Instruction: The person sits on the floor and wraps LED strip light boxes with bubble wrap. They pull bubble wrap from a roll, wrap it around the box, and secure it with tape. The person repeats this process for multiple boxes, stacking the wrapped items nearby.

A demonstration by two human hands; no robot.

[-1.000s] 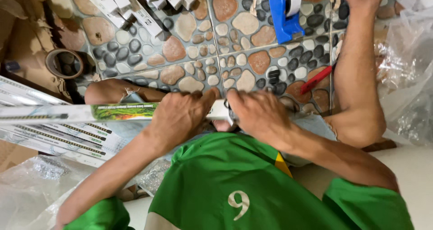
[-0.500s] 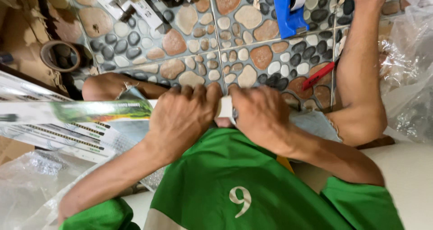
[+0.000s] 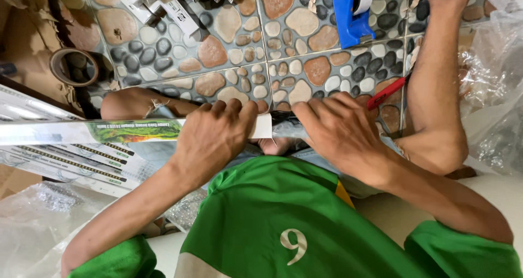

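Long narrow white box point(image 3: 109, 131) with green printed panel, lying level across the lap, clear plastic wrap point(image 3: 289, 130) at its end

The left hand point(image 3: 210, 139) lies palm down at mid-frame, its back toward the camera, the fingers point(image 3: 226, 110) side by side and curled forward in a closed grip, the thumb tucked beneath and out of sight. Its forearm runs down and left to a green sleeve at the lower edge. The right hand point(image 3: 340, 131) sits just beside it, also palm down, fingers point(image 3: 321, 104) spread a little and bent at the knuckles, tips pressing down, angled toward the left hand. Its forearm slants down to the right, elbow bent. The hands are close but not touching.
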